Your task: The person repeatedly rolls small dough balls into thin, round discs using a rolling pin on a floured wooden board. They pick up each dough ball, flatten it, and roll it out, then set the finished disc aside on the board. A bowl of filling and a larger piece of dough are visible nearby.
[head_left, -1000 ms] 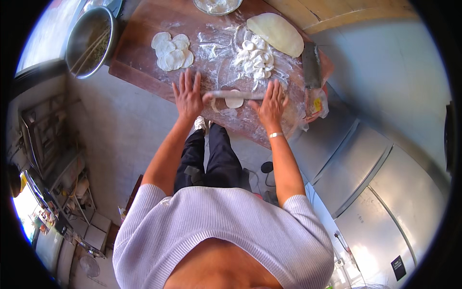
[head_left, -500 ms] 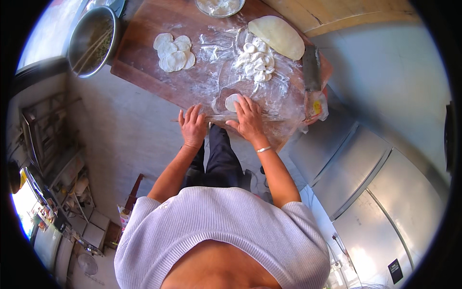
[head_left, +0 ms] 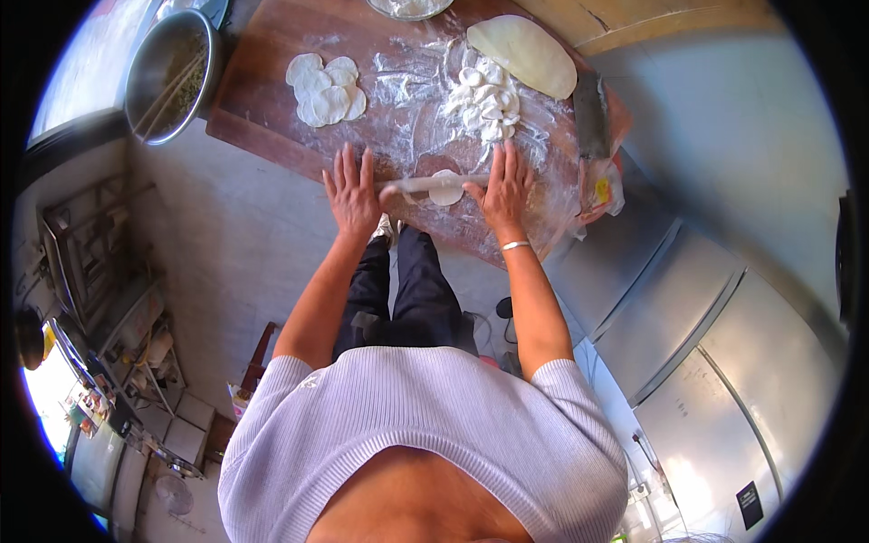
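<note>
A thin wooden rolling pin [head_left: 425, 184] lies across a small round piece of dough [head_left: 445, 192] on the floured wooden board [head_left: 272, 136]. My left hand [head_left: 351, 192] presses flat on the pin's left end, fingers spread. My right hand [head_left: 501, 190], with a bracelet at the wrist, lies flat on the pin's right end. Several rolled-out dough rounds [head_left: 326, 89] are stacked at the board's left. A heap of small dough lumps [head_left: 487, 95] sits beyond the pin, and a large flat dough piece [head_left: 523, 54] lies at the far right.
A metal bowl [head_left: 170, 74] holding chopsticks stands left of the board. A cleaver [head_left: 593, 118] lies at the board's right edge beside a plastic bag [head_left: 605, 185]. Steel cabinets [head_left: 724, 326] stand to the right. A cluttered shelf [head_left: 81, 271] is at the left.
Both hands rolled the pin toward me over the dough, then pushed it back outward, spreading apart on the pin's ends.
</note>
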`<control>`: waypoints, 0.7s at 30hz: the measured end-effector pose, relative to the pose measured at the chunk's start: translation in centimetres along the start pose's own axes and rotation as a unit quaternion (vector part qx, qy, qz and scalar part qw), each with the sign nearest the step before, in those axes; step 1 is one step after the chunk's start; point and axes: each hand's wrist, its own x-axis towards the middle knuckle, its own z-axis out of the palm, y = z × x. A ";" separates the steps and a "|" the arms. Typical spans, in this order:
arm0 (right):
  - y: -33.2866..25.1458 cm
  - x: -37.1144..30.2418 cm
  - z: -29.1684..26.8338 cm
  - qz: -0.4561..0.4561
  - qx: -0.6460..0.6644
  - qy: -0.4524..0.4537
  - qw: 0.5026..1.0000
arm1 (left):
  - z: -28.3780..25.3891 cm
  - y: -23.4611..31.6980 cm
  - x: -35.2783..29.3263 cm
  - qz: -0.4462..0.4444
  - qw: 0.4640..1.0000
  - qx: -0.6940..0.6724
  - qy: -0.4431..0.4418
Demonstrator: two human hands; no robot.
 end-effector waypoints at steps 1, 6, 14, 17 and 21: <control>0.0 -0.7 0.0 0.001 -0.009 -0.003 1.000 | -0.3 0.2 0.8 -0.002 1.000 -0.006 0.019; -1.4 -6.7 -0.8 -0.013 -0.042 -0.019 0.999 | -0.8 -0.6 -3.5 0.061 0.998 0.025 -0.022; -5.0 -1.6 1.8 0.121 0.162 0.036 0.979 | -1.2 1.6 -6.0 0.035 0.997 -0.041 0.061; -5.5 -0.7 2.7 0.142 0.094 -0.024 0.985 | -1.5 1.5 -6.9 0.037 0.996 -0.058 0.054; -5.4 -0.3 2.8 0.078 0.131 -0.023 0.988 | -1.7 0.8 -7.8 0.029 0.997 -0.050 0.055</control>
